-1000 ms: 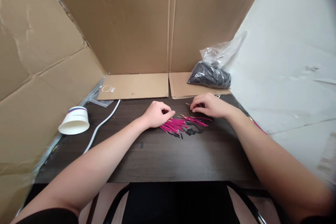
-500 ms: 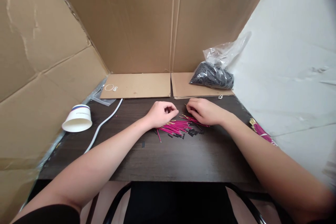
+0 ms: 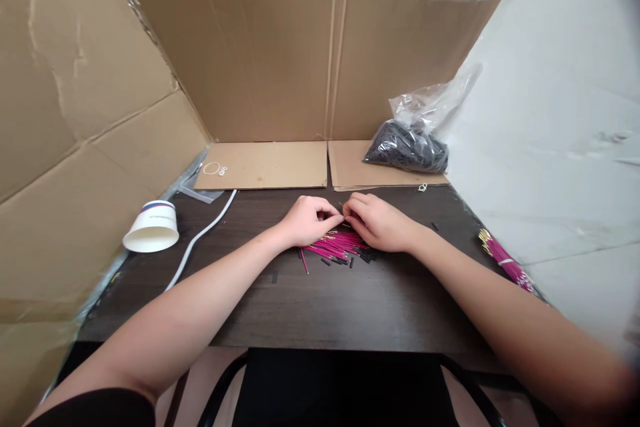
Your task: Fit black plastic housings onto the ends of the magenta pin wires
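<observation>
A pile of magenta wires (image 3: pixel 336 246) with gold ends lies on the dark worktop (image 3: pixel 330 310), directly in front of the person and partly under both hands, with short black tubes (image 3: pixel 351 263) scattered along its near edge. The left hand (image 3: pixel 307 220) and right hand (image 3: pixel 376 222) meet over its far side, fingers curled, thumbs and forefingers drawn close together; what they pinch is too small for me to tell. To the right, a banded bundle of similar wires (image 3: pixel 507 261) lies near the white wall. Behind, a clear bag of black pieces (image 3: pixel 407 147) sits on a cardboard sheet (image 3: pixel 350 170). At left, a white cable (image 3: pixel 199 237) runs beside a paper bowl (image 3: pixel 151 221).
</observation>
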The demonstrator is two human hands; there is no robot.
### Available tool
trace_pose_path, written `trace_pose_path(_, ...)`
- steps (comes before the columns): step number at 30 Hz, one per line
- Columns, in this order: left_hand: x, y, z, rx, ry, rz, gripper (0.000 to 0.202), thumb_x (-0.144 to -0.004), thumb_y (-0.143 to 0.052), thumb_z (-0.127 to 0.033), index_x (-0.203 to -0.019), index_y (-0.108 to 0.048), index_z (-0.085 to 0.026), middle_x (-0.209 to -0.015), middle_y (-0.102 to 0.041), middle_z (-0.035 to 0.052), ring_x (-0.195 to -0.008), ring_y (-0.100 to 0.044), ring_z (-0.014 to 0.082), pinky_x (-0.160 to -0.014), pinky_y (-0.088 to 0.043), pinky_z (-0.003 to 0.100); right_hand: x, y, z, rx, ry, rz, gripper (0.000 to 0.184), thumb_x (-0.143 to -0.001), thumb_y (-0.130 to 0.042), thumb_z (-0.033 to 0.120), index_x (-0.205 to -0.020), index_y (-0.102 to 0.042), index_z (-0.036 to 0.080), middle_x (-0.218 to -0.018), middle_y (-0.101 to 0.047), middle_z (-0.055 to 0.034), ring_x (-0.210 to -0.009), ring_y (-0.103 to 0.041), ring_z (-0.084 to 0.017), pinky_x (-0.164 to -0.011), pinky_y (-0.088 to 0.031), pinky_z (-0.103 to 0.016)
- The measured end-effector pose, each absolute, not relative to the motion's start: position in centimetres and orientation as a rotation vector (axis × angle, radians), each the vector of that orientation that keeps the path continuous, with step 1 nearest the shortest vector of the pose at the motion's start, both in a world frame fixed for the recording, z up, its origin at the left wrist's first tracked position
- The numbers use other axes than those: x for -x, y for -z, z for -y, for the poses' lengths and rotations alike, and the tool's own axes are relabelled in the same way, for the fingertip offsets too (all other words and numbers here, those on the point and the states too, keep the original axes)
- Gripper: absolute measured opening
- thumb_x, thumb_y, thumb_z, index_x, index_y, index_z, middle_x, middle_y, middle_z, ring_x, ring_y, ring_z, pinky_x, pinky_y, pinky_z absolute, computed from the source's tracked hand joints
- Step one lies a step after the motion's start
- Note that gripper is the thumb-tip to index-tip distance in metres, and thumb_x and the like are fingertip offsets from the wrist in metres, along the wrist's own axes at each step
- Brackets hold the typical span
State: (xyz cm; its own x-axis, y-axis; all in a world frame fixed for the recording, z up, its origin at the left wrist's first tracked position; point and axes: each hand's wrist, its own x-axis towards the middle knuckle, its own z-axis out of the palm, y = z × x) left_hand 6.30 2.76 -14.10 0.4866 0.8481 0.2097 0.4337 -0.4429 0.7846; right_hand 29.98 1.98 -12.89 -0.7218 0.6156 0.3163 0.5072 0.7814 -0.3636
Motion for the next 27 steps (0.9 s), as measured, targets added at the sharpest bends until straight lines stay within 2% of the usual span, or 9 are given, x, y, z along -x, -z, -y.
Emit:
trace_pose_path(6,-6.1,14.1,-3.0,-2.069,-0.852,-1.085,0.015,-0.091,-0.079,-0.024,-0.078,-0.083,-0.018,-0.079,-0.078,0.0032,-0.068,-0.062,0.0162,-0.069,-0.047,0.032,-30.4,13.1,-2.0,0.915,-0.374,2.569,0.012,-0.106,-0.053,0.014,-0.098,-0.06,0.019,-0.098,-0.064,-0.0082,-0.084,-0.056,-0.02,-0.084,-0.046,-0.036)
trace_pose_path(11,-5.8,14.3,-3.7,-1.934,-0.892,-1.107,0.017,-0.092,-0.077,-0.03,-0.082,-0.082,-0.017,-0.079,-0.078,0.0042,-0.07,-0.064,0.0173,-0.069,-0.049,0.032,-30.5,12.9,-1.8,0.869,-0.548,2.511,0.011,-0.102,-0.059,0.011,-0.095,-0.063,0.019,-0.091,-0.066,-0.0055,-0.08,-0.058,-0.019,-0.08,-0.047,-0.034)
trace_pose_path(14,-5.7,14.4,-4.0,-1.845,-0.922,-1.094,0.021,-0.096,-0.072,-0.034,-0.084,-0.078,-0.017,-0.081,-0.077,0.0046,-0.067,-0.061,0.0159,-0.067,-0.048,0.031,-30.6,12.8,-1.8,0.789,-0.625,2.459,0.013,-0.102,-0.058,0.012,-0.099,-0.069,0.019,-0.094,-0.072,-0.0064,-0.081,-0.063,-0.019,-0.08,-0.05,-0.034)
trace_pose_path(17,-5.7,14.5,-4.2,-1.771,-0.948,-1.059,0.021,-0.098,-0.068,-0.033,-0.086,-0.073,-0.017,-0.077,-0.072,0.0027,-0.063,-0.057,0.0139,-0.064,-0.047,0.029,-30.7,13.0,-1.9,0.766,-0.642,2.342,0.019,-0.106,-0.055,0.015,-0.105,-0.073,0.02,-0.097,-0.077,-0.0067,-0.085,-0.069,-0.019,-0.081,-0.053,-0.034)
trace_pose_path(20,-5.6,14.5,-4.4,-1.728,-0.963,-1.03,0.02,-0.098,-0.069,-0.032,-0.085,-0.07,-0.017,-0.07,-0.064,-0.0001,-0.061,-0.055,0.013,-0.064,-0.047,0.028,-30.8,13.5,-2.0,0.85,-0.638,2.178,0.017,-0.106,-0.055,0.02,-0.107,-0.072,0.021,-0.089,-0.076,-0.0037,-0.078,-0.068,-0.018,-0.075,-0.052,-0.033)
trace_pose_path(27,-5.7,14.8,-4.5,-1.677,-0.943,-1.003,0.023,-0.101,-0.071,-0.037,-0.09,-0.072,-0.017,-0.082,-0.073,0.0042,-0.061,-0.056,0.0118,-0.065,-0.049,0.028,-30.6,14.0,-2.0,0.973,-0.622,1.977,0.009,-0.103,-0.062,0.025,-0.108,-0.067,0.021,-0.085,-0.076,-0.0033,-0.074,-0.066,-0.017,-0.071,-0.051,-0.032)
